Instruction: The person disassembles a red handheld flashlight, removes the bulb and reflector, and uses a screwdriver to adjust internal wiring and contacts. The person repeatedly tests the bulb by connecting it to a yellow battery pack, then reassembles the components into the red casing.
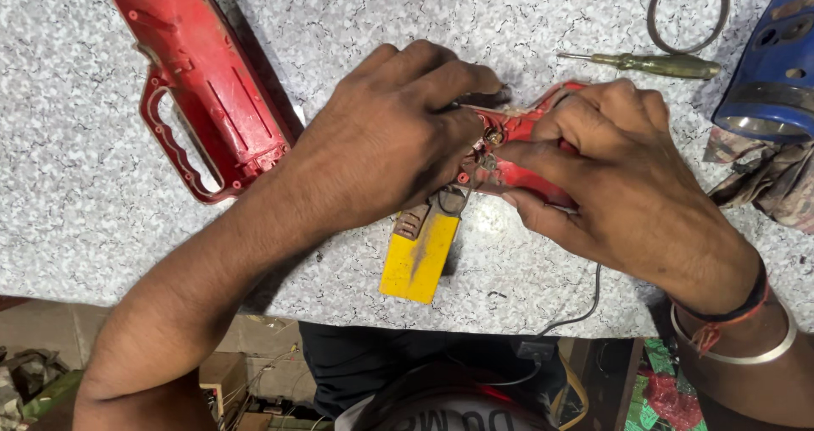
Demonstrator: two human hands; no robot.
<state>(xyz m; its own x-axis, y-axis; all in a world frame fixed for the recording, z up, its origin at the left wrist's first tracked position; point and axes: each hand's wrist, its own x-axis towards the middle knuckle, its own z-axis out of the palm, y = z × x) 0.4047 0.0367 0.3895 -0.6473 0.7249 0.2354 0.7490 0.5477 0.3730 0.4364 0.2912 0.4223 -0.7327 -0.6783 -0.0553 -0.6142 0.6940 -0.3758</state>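
A red plastic tool housing half point(519, 155) lies on the speckled grey countertop point(76, 194), with small wires and metal parts showing at its middle. My left hand point(386, 139) covers its left side, fingers curled down over the parts. My right hand point(615, 172) grips its right side, thumb and forefinger pinching near the wiring. A yellow block point(420, 257) with a dark ribbed top pokes out below my left hand. What my left fingertips hold is hidden.
A second red housing half with a handle loop point(199, 88) lies at the upper left. A green-handled screwdriver point(657, 64), a metal ring point(688, 11), a blue tool body point(772, 62) and a rag point(763, 181) sit at the upper right. A black cable point(577, 312) hangs over the counter's near edge.
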